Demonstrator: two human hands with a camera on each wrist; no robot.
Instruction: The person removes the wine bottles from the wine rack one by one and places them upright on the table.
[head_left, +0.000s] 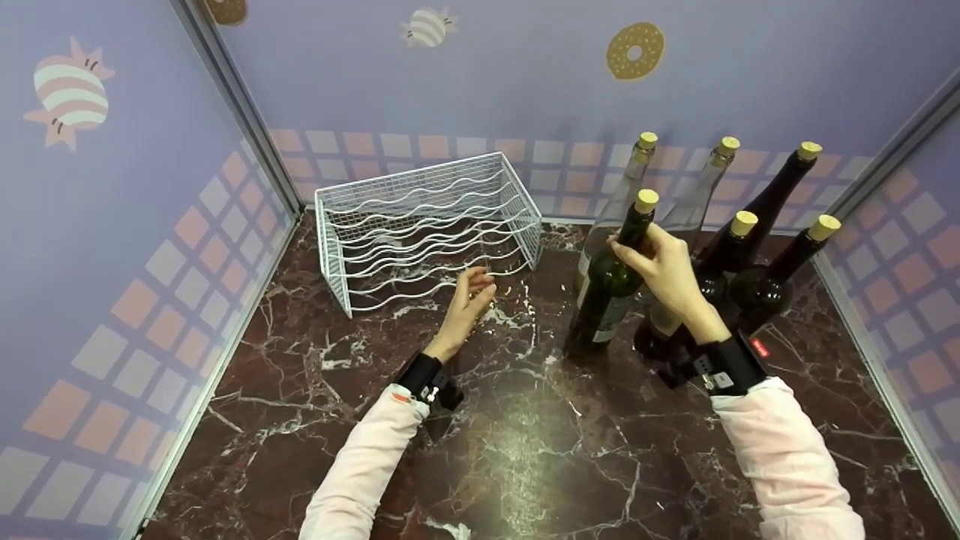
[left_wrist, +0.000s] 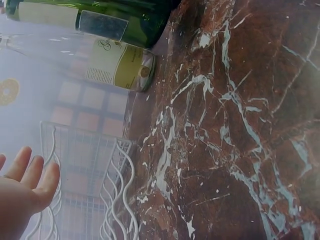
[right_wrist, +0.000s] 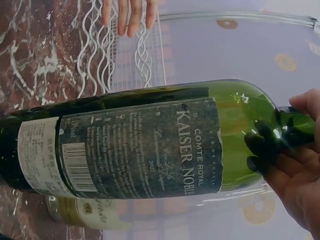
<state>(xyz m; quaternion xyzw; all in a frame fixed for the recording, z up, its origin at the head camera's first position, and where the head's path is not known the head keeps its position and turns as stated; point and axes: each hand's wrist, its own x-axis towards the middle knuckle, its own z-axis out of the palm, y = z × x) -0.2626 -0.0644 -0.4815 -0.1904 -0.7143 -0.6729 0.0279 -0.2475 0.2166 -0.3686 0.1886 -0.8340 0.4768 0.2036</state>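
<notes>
My right hand (head_left: 670,274) grips a dark green wine bottle (head_left: 611,289) around its neck and shoulder. The bottle is close to upright with a cork in its mouth; whether its base touches the counter I cannot tell. Its dark label (right_wrist: 145,147) faces the right wrist camera. My left hand (head_left: 467,306) holds nothing, its fingers loosely bent in front of a white wire wine rack (head_left: 427,225) with wavy rails. In the left wrist view, that hand (left_wrist: 27,192) appears beside the rack's wavy wires (left_wrist: 122,190).
Behind and right of the gripped bottle stand several corked bottles, among them a clear bottle (head_left: 694,187) and a dark bottle (head_left: 769,289). They rest on a dark marbled counter (head_left: 525,450). Patterned walls (head_left: 487,82) enclose the back and both sides.
</notes>
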